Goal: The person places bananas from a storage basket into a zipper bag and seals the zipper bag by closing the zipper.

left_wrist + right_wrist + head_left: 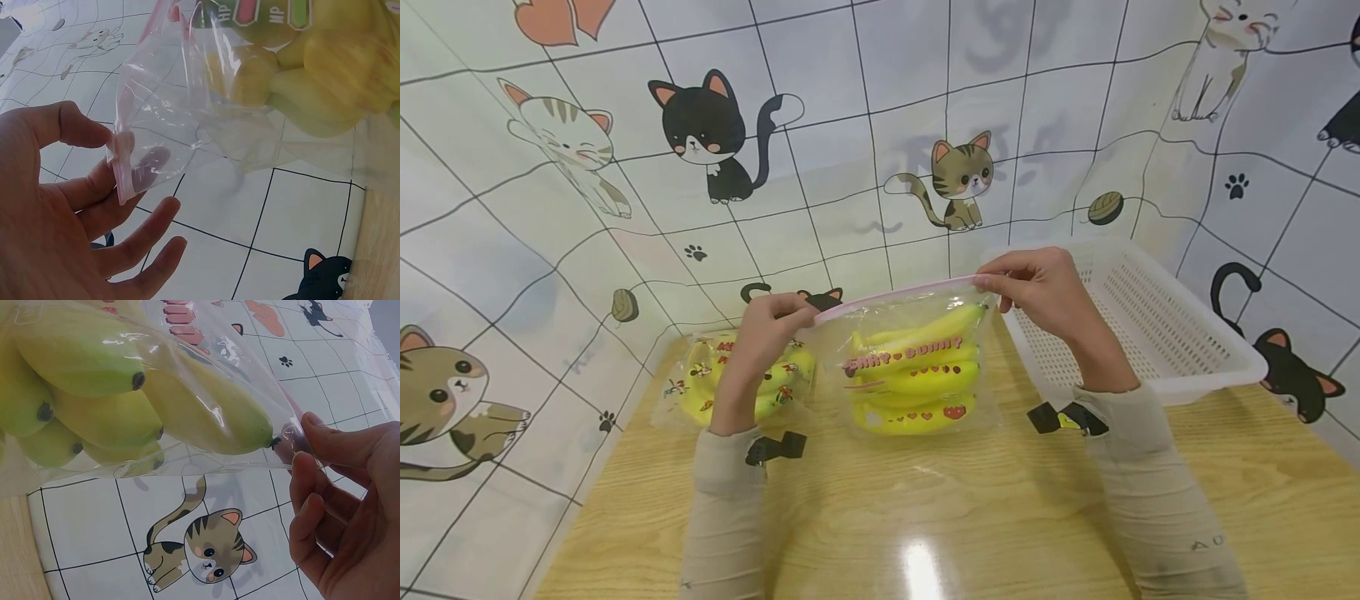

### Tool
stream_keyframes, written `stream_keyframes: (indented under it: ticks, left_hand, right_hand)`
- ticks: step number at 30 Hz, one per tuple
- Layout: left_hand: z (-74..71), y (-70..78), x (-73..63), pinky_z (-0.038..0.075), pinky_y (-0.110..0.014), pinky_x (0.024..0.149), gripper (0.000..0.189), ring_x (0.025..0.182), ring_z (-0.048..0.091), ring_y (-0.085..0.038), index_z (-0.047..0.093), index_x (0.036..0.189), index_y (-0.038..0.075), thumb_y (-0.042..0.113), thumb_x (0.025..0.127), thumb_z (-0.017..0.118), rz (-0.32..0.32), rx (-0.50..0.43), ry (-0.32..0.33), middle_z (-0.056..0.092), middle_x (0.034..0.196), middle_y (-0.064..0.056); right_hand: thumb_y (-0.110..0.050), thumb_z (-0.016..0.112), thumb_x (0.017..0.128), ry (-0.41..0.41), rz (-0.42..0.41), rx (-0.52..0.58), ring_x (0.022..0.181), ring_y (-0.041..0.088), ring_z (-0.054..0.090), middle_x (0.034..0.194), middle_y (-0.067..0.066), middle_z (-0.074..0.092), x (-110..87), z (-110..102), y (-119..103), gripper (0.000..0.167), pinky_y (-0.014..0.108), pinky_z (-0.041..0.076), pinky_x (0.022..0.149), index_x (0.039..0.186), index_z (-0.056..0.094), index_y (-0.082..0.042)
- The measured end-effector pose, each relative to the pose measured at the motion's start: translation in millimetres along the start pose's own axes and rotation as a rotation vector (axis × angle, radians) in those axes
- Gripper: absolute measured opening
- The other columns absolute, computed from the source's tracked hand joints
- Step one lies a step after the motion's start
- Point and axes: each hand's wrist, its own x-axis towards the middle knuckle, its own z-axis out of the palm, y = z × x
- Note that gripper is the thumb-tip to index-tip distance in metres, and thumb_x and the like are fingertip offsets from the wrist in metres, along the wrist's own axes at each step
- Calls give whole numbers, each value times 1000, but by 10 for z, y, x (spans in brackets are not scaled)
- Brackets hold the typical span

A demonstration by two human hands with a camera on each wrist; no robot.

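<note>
A clear zip bag with pink print and a pink zip edge holds several yellow bananas. My left hand pinches the left end of the zip edge between thumb and fingers. At the other end, my right hand pinches the right corner. The edge is stretched between both hands, and the bag hangs below it over the table. In the left wrist view the left hand's outer fingers are spread apart. Dark banana tips show through the plastic in the right wrist view, near the right hand.
Another printed bag of bananas lies on the wooden table at the left, partly behind the left forearm. A white slotted basket stands at the right, partly behind the right hand. Cat-patterned sheeting rises behind the table.
</note>
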Motion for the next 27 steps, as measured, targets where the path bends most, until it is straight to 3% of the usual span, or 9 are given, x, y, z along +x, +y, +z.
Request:
stream_keyframes:
  ticks: [5, 7, 11, 17, 27]
  left_hand:
    - [-12, -40, 23, 44, -36, 94, 23, 116, 60, -25, 75, 93, -2, 17, 94, 62, 15, 39, 13, 72, 115, -16]
    - [-20, -55, 31, 44, -35, 90, 24, 103, 57, -25, 75, 93, -3, 17, 94, 62, 22, 48, 12, 71, 110, -17]
    - [-39, -81, 38, 45, -33, 85, 24, 92, 54, -23, 75, 92, -3, 16, 95, 61, 43, 50, -1, 69, 100, -13]
    - [-68, -101, 33, 45, -33, 85, 24, 92, 54, -22, 76, 93, -3, 16, 95, 62, 59, 43, -14, 68, 95, -10]
    - [-78, -101, 25, 46, -33, 88, 25, 96, 56, -20, 77, 93, -3, 17, 95, 61, 74, 52, -6, 71, 105, -16]
  right_hand:
    - [-9, 75, 94, 6, 18, -8, 58, 14, 58, 83, 14, 75, 1, 1, 1, 11, 22, 46, 52, 101, 81, -2]
    - [-9, 75, 94, 9, 34, -8, 58, 14, 58, 84, 14, 75, 4, 3, -2, 11, 22, 46, 52, 101, 81, -3]
    - [-10, 75, 95, 10, 49, -8, 59, 15, 58, 86, 14, 75, 4, 1, -2, 12, 23, 47, 53, 102, 80, -2]
    - [-10, 75, 95, 10, 52, -3, 58, 15, 58, 84, 12, 74, 3, -1, 2, 12, 23, 47, 52, 102, 80, -2]
    - [-11, 74, 95, 5, 36, -9, 58, 14, 58, 85, 13, 74, 3, -11, 9, 12, 24, 49, 52, 102, 80, -2]
